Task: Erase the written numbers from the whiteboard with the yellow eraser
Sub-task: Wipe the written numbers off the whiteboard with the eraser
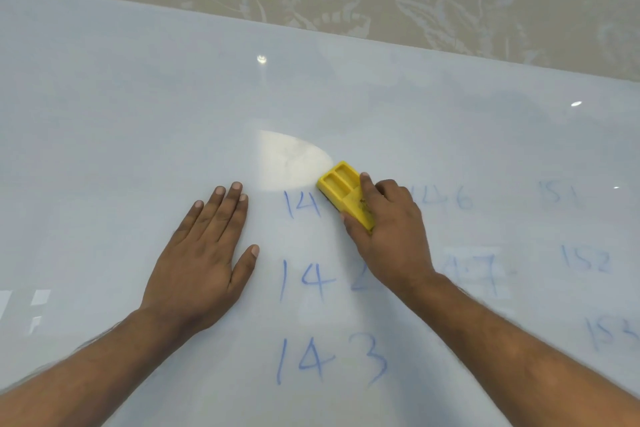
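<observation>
Gripping yellow eraser [347,196], right hand [391,236] hiding numerals

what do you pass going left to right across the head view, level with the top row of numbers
left hand → written 14 → yellow eraser → right hand → faint 146 → faint 151

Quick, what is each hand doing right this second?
Left hand: open, lying flat on the whiteboard, holding nothing.
Right hand: closed around the yellow eraser, pressing it on the board.
</observation>
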